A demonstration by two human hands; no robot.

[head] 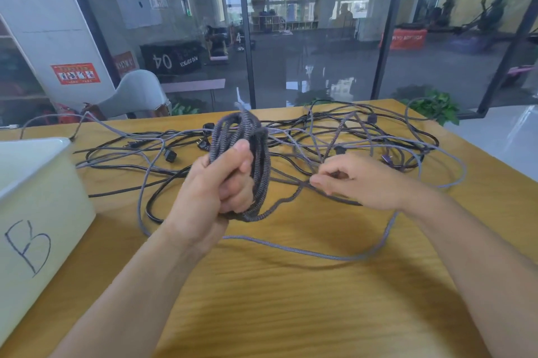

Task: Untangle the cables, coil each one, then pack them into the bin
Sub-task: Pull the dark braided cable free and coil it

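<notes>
My left hand [217,187] grips a coil of grey braided cable [256,148], held upright above the wooden table [291,299]. The coil's loose end runs right to my right hand [355,180], which pinches that braided strand just above the table. Behind both hands lies a tangle of black and grey cables [334,136] with several plugs, spread across the far half of the table. One long grey braided cable [320,254] loops toward me in front of the hands. The white bin [35,200], marked "B", stands at the left.
A glass wall runs behind the table's far edge. A grey chair [136,92] stands beyond the far left corner, green plants [436,107] beyond the far right. The table's right edge slants past my right forearm.
</notes>
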